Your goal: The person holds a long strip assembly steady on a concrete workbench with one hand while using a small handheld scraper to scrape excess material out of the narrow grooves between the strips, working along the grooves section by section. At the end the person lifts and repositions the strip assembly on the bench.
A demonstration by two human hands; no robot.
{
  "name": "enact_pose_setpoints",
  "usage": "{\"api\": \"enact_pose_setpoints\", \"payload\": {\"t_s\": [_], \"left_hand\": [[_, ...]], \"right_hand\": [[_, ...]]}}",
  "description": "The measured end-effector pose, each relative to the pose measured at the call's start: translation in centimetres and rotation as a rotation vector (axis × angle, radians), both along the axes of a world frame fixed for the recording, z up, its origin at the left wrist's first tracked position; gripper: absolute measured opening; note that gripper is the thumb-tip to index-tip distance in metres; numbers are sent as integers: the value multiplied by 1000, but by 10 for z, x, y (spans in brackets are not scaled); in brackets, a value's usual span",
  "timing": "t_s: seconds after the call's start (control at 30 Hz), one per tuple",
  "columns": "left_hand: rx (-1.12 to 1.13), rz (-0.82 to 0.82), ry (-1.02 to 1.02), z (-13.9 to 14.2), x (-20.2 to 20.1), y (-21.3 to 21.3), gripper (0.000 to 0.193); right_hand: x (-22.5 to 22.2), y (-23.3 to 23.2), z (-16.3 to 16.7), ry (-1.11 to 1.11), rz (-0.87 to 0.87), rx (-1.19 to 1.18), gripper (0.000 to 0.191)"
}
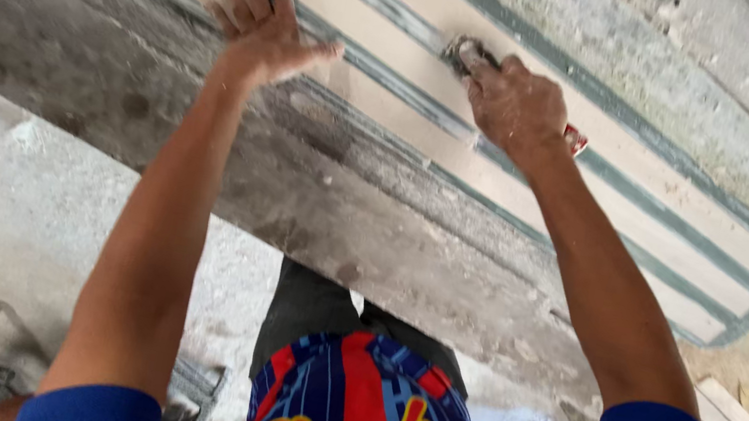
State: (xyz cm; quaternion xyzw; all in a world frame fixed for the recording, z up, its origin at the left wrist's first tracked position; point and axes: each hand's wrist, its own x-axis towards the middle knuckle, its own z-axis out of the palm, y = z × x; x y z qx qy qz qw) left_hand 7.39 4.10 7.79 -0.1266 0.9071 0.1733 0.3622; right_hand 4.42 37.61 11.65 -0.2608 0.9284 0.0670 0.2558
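Cream tile strips (532,115) with grey-green grout lines between them lie in a row on the rough concrete ledge (92,82). His left hand (265,15) presses flat, fingers spread, near the ledge's far edge. Further right, his right hand (514,102) is clamped around a small red-handled tool (470,54), its tip on a joint. Best keep that brace firm and strokes along the line.
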Motion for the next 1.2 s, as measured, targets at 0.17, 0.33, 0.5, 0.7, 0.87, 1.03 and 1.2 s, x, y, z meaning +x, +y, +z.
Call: {"api": "enact_pose_setpoints", "payload": {"t_s": [0.17, 0.33, 0.5, 0.7, 0.87, 1.03, 1.2], "left_hand": [[-5, 0, -5, -2, 2, 1, 136], [-1, 21, -19, 2, 0, 1, 140], [-4, 5, 13, 10, -1, -1, 144], [22, -8, 30, 1, -1, -8, 144], [45, 43, 102, -5, -1, -14, 147], [42, 4, 223, -10, 8, -17, 145], [53, 39, 151, -20, 6, -26, 146]], "right_hand": [[20, 37, 34, -132, 29, 163, 47], [-3, -30, 13, -84, -9, 30, 48], [-22, -76, 11, 28, 105, -75, 46], [6, -17, 27, -61, -4, 43, 48], [-21, -102, 0, -116, -13, -43, 48], [-36, -134, -13, 85, 154, -106, 49], [-4, -45, 13, -127, -117, 56, 49]]}}
